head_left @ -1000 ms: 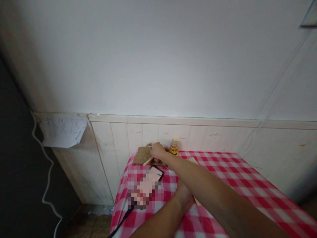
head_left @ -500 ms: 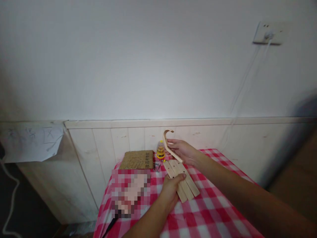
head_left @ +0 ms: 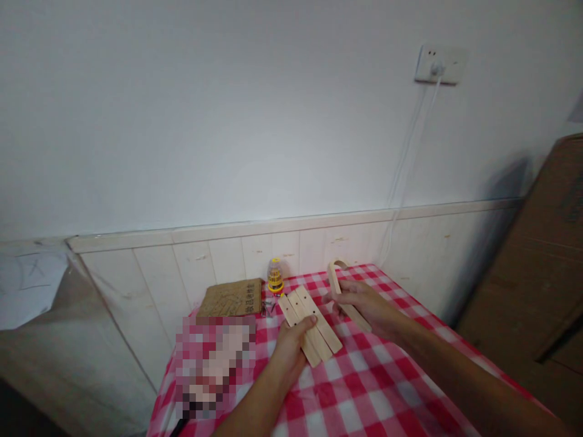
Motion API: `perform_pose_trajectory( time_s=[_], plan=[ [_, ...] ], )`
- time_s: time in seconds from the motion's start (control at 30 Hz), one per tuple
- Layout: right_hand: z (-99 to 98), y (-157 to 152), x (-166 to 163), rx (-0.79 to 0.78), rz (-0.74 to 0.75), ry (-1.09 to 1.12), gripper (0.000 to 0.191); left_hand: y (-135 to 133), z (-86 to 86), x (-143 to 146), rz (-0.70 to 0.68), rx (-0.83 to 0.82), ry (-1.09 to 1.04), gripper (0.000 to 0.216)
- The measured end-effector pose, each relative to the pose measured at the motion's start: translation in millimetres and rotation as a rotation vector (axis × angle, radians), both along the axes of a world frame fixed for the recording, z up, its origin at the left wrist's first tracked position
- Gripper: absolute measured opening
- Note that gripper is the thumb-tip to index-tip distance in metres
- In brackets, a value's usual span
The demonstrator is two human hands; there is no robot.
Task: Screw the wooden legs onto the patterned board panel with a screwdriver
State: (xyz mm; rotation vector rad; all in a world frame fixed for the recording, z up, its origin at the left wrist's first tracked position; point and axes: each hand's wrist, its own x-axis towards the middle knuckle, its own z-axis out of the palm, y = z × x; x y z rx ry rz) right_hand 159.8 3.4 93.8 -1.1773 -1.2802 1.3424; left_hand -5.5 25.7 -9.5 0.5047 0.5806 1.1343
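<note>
Slats: three pale wood slats [head_left: 324, 335] lie flat, side by side and touching. They slant from the near middle of the table [head_left: 364, 388] toward its far edge. Small dark holes show near their far ends.
Hook: one thin pale wood strip, bent round like a hook [head_left: 334, 278] at its top. It is just right of the slats. The bent end points up toward the wall.
Left hand: the left hand [head_left: 288, 346] rests on the near end of the slats. Its fingers [head_left: 306, 321] lie a bit bent across the top. It is not closed around them.
Right hand: the right hand [head_left: 367, 306] is closed around the middle of the hook. The straight end sticks out past the hand. I cannot tell if that end touches the cloth.
Jar: one small yellow jar [head_left: 274, 283] stands at the far edge by the wall.
Box: one flat brown box [head_left: 231, 298] lies at the far left corner.
Screws: a few small dark screws [head_left: 267, 308] lie between the box and the slats. They are too small to count.
Wall: one white socket [head_left: 439, 64] sits high up, with a white cord [head_left: 409, 155] hanging down.
</note>
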Motion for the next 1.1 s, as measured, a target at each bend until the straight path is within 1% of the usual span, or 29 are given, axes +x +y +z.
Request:
perform_pose_trajectory(
  time_s=[0.07, 0.13, 0.2, 0.3, 0.4, 0.47, 0.63, 0.73, 0.8, 0.93, 1.1],
  plan=[
    [-9.2, 0.2, 3.8, 0.032, -0.027, -0.049, 0.022, -0.8, 1.5, -0.6, -0.007, 0.003, 0.003, 0.053],
    [-17.4, 1.7, 7.7, 0.086, -0.059, -0.132, 0.024, -1.5, 3.3, -1.2, 0.019, -0.009, 0.013, 0.052],
    [-24.2, 3.7, 10.1, 0.163, -0.074, -0.242, 0.027, -2.2, 4.7, -2.0, 0.035, -0.023, 0.021, 0.053],
    [-32.1, 5.6, 7.5, 0.292, -0.108, -0.356, 0.032, -3.0, 5.0, -3.3, 0.0, -0.018, 0.026, 0.054],
    [-41.1, 5.0, -2.8, 0.397, -0.11, -0.316, 0.037, -3.6, 3.5, -4.2, -0.021, 0.009, 0.034, 0.054],
    [-49.3, 3.5, -11.2, 0.435, -0.139, -0.273, 0.04, -4.4, 2.8, -4.3, -0.029, 0.027, 0.034, 0.056],
    [-72.2, -2.6, -21.9, 0.439, -0.152, -0.285, 0.041, -8.5, 4.0, -2.7, -0.033, 0.049, 0.049, 0.07],
    [-79.8, -7.9, -21.9, 0.427, -0.177, -0.27, 0.041, -10.2, 5.2, -1.6, -0.052, 0.066, 0.076, 0.074],
    [-81.2, -11.6, -22.2, 0.415, -0.172, -0.239, 0.042, -10.6, 5.8, -1.2, -0.051, 0.077, 0.1, 0.072],
    [-80.4, -16.1, -24.2, 0.409, -0.113, -0.2, 0.05, -11.4, 8.1, -1.8, -0.022, 0.089, 0.125, 0.064],
    [-85.5, -14.1, -25.6, 0.371, -0.108, -0.159, 0.054, -12.1, 12.4, -1.1, -0.054, 0.122, 0.133, 0.056]
  ],
)
